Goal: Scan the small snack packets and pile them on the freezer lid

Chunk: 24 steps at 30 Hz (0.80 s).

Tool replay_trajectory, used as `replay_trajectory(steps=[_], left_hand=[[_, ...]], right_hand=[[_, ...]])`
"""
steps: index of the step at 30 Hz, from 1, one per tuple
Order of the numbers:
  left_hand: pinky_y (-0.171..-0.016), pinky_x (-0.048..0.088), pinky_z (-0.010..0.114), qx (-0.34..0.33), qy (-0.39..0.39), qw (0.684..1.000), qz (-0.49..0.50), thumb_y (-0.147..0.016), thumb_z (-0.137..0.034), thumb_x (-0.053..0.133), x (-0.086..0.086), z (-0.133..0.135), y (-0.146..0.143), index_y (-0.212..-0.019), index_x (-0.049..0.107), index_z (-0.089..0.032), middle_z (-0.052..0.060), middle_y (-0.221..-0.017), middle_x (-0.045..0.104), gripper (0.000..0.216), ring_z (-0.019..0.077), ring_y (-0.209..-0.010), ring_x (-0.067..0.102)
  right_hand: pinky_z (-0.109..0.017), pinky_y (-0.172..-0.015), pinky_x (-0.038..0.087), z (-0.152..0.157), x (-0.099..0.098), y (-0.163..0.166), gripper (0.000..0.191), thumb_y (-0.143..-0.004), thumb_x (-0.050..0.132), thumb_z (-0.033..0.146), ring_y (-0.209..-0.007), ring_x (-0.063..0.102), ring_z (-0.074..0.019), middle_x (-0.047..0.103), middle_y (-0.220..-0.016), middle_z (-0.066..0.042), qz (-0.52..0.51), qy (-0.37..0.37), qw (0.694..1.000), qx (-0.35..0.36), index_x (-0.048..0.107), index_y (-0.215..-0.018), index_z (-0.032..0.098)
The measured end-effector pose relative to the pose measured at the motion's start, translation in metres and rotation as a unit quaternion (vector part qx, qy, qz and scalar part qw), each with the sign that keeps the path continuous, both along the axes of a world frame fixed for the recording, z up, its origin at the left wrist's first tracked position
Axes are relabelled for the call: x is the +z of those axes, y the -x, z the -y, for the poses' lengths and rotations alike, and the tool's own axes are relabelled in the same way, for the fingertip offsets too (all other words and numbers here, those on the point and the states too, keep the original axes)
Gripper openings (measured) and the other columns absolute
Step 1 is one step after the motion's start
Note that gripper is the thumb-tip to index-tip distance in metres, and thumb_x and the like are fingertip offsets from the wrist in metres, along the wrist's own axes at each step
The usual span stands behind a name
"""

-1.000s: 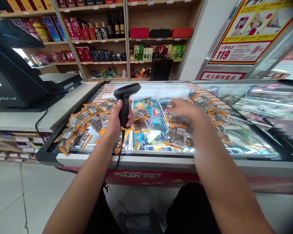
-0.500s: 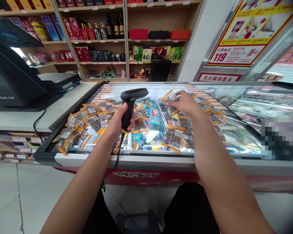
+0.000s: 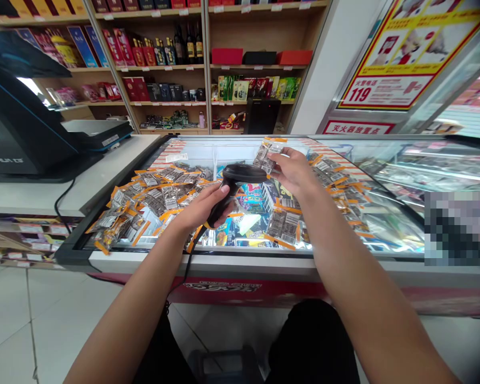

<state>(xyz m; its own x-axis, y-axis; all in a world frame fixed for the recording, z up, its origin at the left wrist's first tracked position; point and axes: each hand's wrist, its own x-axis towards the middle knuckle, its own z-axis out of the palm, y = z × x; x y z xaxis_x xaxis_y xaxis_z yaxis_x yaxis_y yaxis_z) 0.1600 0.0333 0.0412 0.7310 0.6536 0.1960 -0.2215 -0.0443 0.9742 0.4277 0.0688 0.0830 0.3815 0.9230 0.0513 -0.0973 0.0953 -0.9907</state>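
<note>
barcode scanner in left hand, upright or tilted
Tilted: the barcode scanner leans toward the orange-edged packet in the right hand, handle slanting through the left hand.

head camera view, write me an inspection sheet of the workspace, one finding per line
surface: clear top of a chest freezer, with colourful goods visible beneath it
job's things: black handheld scanner with its head close to a raised orange-edged packet; contact unclear
clutter: similar packets lie loosely over the top, many overlapping; a white slip near the far left
grippers: left hand grips the scanner's handle; right hand holds the raised packet
cables: scanner cord hangs over the front edge; another cable droops off the side counter
surroundings: stocked shelves behind, wall poster on the right
</note>
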Motion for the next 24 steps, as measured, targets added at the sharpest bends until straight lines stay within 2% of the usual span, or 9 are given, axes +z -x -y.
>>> replay_trajectory(steps=[2,8,16,24], left_hand=[[-0.038,0.038,0.022,-0.003,0.002,1.000,0.000,-0.097,-0.077,0.072,0.0017,0.0020,-0.0008,-0.106,0.060,-0.021,-0.006,-0.066,0.058,0.058,0.0091,-0.039,0.050],[-0.037,0.036,0.021,-0.005,0.002,1.000,-0.016,-0.093,-0.081,0.073,0.0057,0.0055,-0.0022,-0.096,0.054,-0.022,-0.006,-0.065,0.057,0.062,0.0085,-0.039,0.048],[-0.040,0.036,0.023,0.006,-0.014,1.000,-0.016,-0.101,-0.080,0.064,-0.0030,-0.0022,0.0014,-0.085,0.057,-0.021,-0.004,-0.062,0.053,0.062,0.0086,-0.039,0.049],[-0.040,0.036,0.023,0.024,-0.003,0.999,-0.024,-0.097,-0.082,0.068,-0.0007,0.0000,0.0002,-0.084,0.056,-0.022,-0.004,-0.061,0.054,0.063,0.0093,-0.040,0.048]], right_hand=[[-0.029,-0.077,0.062,0.0013,-0.0005,0.0014,0.041,-0.077,0.090,0.019,-0.080,0.072,-0.0138,0.072,-0.087,0.006,0.006,0.000,1.000,0.007,0.055,-0.099,0.027],[-0.026,-0.073,0.057,0.0054,-0.0015,0.0027,0.048,-0.072,0.092,0.022,-0.086,0.071,-0.0161,0.071,-0.089,0.005,0.007,-0.024,0.999,0.029,0.051,-0.098,0.028],[-0.030,-0.078,0.060,0.0034,-0.0031,0.0034,0.044,-0.073,0.092,0.020,-0.087,0.071,-0.0163,0.071,-0.088,0.005,-0.009,-0.040,0.998,0.041,0.054,-0.094,0.026],[-0.029,-0.077,0.063,0.0062,0.0000,0.0068,0.039,-0.077,0.090,0.016,-0.084,0.072,-0.0151,0.074,-0.090,0.004,-0.001,-0.022,0.999,0.026,0.056,-0.095,0.026]])
